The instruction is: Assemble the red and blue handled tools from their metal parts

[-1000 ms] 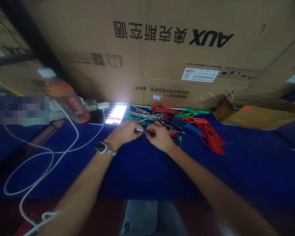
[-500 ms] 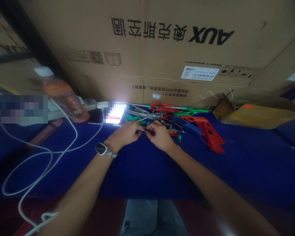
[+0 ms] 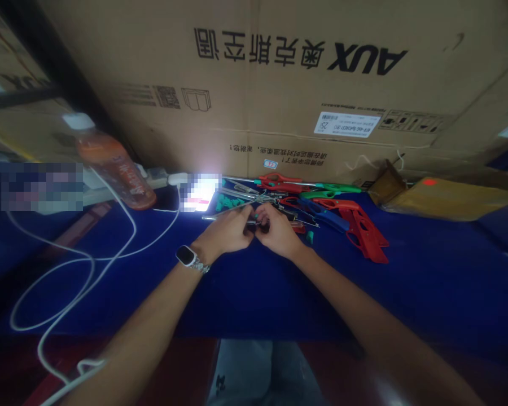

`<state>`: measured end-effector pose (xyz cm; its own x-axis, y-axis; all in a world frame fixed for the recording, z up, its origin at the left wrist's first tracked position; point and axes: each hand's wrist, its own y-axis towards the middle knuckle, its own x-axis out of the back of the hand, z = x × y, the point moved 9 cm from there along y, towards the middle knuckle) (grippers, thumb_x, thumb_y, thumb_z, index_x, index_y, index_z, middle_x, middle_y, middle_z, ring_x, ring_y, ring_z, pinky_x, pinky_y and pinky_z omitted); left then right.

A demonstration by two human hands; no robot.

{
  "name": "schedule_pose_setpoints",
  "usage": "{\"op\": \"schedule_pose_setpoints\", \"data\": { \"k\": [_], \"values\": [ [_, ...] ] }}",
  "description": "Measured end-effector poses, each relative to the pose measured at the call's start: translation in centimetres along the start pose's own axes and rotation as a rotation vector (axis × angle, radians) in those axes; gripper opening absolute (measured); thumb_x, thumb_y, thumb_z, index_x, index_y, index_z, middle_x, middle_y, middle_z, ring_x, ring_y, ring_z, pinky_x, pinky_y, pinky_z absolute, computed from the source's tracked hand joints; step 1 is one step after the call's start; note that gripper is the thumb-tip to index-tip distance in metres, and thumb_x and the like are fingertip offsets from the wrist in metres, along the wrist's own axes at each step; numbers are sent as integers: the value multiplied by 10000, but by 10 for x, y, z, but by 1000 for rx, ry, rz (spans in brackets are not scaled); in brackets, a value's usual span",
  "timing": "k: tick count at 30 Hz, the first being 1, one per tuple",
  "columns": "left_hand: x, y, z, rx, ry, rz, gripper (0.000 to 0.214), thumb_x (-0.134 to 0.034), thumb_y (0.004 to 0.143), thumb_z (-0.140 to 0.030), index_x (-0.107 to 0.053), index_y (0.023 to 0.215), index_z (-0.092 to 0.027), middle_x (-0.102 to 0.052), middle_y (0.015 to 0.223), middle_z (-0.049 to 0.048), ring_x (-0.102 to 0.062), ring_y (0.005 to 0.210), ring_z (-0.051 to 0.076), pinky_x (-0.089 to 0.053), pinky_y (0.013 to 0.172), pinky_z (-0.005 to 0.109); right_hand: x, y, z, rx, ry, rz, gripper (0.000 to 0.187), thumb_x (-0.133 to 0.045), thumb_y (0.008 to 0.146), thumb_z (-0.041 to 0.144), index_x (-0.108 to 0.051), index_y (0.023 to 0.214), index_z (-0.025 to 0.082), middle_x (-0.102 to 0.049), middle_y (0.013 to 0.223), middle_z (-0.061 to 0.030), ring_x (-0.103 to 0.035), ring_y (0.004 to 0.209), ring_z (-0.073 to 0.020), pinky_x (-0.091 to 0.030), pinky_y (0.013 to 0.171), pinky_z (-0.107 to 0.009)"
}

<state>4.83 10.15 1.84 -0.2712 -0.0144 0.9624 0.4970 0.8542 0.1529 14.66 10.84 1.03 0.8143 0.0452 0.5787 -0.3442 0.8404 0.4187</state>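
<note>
My left hand (image 3: pixel 233 230), with a watch (image 3: pixel 187 256) on its wrist, is closed in a pinch at the middle of the blue table. Its fingertips almost meet those of my right hand (image 3: pixel 277 230), also closed. Something small and dark sits between them, mostly hidden by the fingers. A thin metal rod (image 3: pixel 209 218) shows beside my left hand; I cannot tell whether it is held. Small green plastic pieces (image 3: pixel 228 203) lie just behind the left hand. Past the right hand are a blue gun-shaped lighter (image 3: pixel 324 214) and a red one (image 3: pixel 364 231).
More long-tube lighters, one red (image 3: pixel 275 181) and one green (image 3: pixel 334 190), lie along a large cardboard box (image 3: pixel 254 124). At left are a lit phone (image 3: pixel 201 193), an orange drink bottle (image 3: pixel 116 169) and a looped white cable (image 3: pixel 91 270). A yellow package (image 3: pixel 440 200) lies right.
My left hand has moved slightly right, closer to my right hand. The metal rod's end now shows to its left. My right fingers have shifted around the small thing.
</note>
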Motion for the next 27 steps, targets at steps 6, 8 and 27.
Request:
{"op": "schedule_pose_setpoints", "data": {
  "k": [6, 8, 27],
  "values": [
    [0, 2, 16, -38, -299, 11, 175, -573, 830, -179, -578, 1004, -203, -675, 858, 21, -630, 735, 184, -446, 648, 295, 0, 1, 1, 23, 0, -13, 260, -578, 705, 75, -536, 918, 217, -591, 843, 2, -561, 695, -137, -495, 681, -289],
    [3, 3, 21, -45, -302, 10, 130, -592, 818, -156, -610, 940, -199, -674, 832, 13, -621, 728, 176, -442, 659, 291, 0, 0, 1, 34, -21, -18, 246, -591, 705, 79, -537, 901, 218, -579, 853, 1, -556, 697, -137, -496, 688, -290],
    [6, 6, 31, -120, -187, -66, 210, -607, 775, -60, -718, 900, -186, -685, 909, 53, -642, 830, 209, -472, 756, 326, -5, 1, 11, 45, -287, 29, 147, -641, 805, 152, -601, 932, 211, -595, 934, -36, -602, 802, -182, -474, 725, -311]
  ]
}}
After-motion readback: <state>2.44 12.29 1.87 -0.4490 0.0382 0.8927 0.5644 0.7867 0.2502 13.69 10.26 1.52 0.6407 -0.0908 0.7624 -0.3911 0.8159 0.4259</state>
